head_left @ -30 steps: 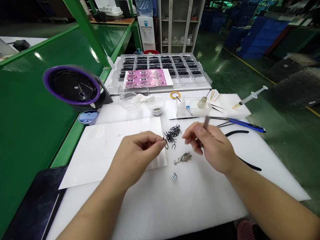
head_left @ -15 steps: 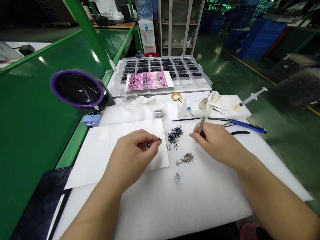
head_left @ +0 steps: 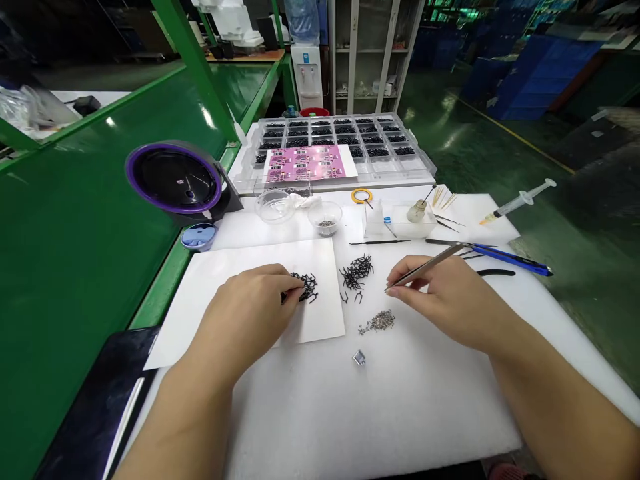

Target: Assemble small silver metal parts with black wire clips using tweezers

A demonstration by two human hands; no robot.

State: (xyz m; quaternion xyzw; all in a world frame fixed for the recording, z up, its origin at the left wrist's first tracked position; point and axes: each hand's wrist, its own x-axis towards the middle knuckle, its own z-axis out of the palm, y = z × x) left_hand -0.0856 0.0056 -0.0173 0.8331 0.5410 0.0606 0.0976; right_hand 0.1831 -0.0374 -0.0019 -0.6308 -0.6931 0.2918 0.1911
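A white work surface [head_left: 380, 413] carries all items within reach. At its far end, a clear compartment tray [head_left: 426, 162] holds black parts, with a pink printed sheet [head_left: 306, 163] lying over part of its near rows. A plain white sheet [head_left: 200, 293] covers the left side. Beyond its far-left corner stands a black purple-rimmed unit [head_left: 174, 179]. The left hand [head_left: 250, 300] is above the white sheet and obstructs part of the pile beneath. Its thumb and fingers are drawn close together at the pile; whether a piece is gripped cannot be told. The right hand [head_left: 445, 283] is closed on slender metal tweezers [head_left: 430, 265], tips pointing left. A clear box [head_left: 397, 230], a syringe [head_left: 523, 199] and a blue-handled tool [head_left: 510, 257] lie behind or beside this hand. The black forked pieces form two piles: one on the white sheet [head_left: 309, 285] at the left fingertips, one [head_left: 357, 272] just right of the sheet. Each piece is thin, with Y-shaped prongs. Nearer lies a heap of tiny metallic parts [head_left: 381, 321].
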